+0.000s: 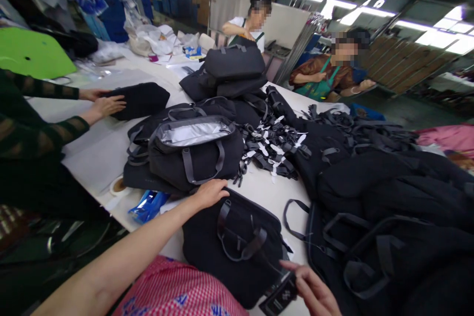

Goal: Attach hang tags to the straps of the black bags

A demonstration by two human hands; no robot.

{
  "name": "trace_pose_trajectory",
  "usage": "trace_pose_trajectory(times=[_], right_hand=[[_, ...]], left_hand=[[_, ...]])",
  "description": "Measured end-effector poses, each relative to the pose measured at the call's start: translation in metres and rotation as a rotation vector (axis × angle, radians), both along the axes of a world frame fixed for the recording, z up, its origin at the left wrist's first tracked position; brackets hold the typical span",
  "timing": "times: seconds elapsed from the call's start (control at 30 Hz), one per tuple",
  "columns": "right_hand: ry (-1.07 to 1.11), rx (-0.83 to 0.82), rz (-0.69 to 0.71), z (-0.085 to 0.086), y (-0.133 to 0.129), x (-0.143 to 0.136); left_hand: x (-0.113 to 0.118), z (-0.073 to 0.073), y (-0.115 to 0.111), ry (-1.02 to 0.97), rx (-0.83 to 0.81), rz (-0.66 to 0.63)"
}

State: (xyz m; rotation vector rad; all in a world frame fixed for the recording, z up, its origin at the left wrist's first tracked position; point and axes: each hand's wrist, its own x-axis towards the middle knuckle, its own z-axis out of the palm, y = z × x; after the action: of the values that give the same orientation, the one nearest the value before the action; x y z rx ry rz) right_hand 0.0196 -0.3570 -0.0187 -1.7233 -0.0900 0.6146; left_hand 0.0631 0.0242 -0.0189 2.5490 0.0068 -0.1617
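Note:
A black handbag with two dark grey handles lies flat on the table in front of me. My left hand grips its far edge near the top left corner, with fingers and thumb close together. At the bag's near right corner, my right hand pinches a black hang tag with white print, its index finger stretched over the tag's top. Whether the tag is joined to the bag, I cannot tell. Just beyond my left hand stands an open black bag with a silvery lining.
Black straps with white tags are heaped mid-table. Black bags pile up on the right; more are stacked behind. A tape roll and blue tape dispenser sit left. A co-worker's hands touch a black bag; two people stand opposite.

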Motion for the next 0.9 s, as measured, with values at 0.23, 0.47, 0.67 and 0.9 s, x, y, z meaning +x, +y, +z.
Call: trace_pose_trajectory(times=[0.23,0.47,0.67,0.9], right_hand=[[0.084,0.049,0.407,0.009,0.108,0.013],[0.366,0.425,0.147,0.0,0.126,0.032],[0.382,0.341,0.166,0.013,0.114,0.033],[0.164,0.354,-0.067,0.002,0.076,0.011]], left_hand=[[0.016,-0.008,-0.012,0.019,-0.025,0.023],[0.015,0.014,-0.016,-0.075,-0.059,-0.043],[-0.001,0.019,-0.02,-0.178,-0.021,-0.077],[-0.048,0.001,-0.023,-0.296,0.115,-0.06]])
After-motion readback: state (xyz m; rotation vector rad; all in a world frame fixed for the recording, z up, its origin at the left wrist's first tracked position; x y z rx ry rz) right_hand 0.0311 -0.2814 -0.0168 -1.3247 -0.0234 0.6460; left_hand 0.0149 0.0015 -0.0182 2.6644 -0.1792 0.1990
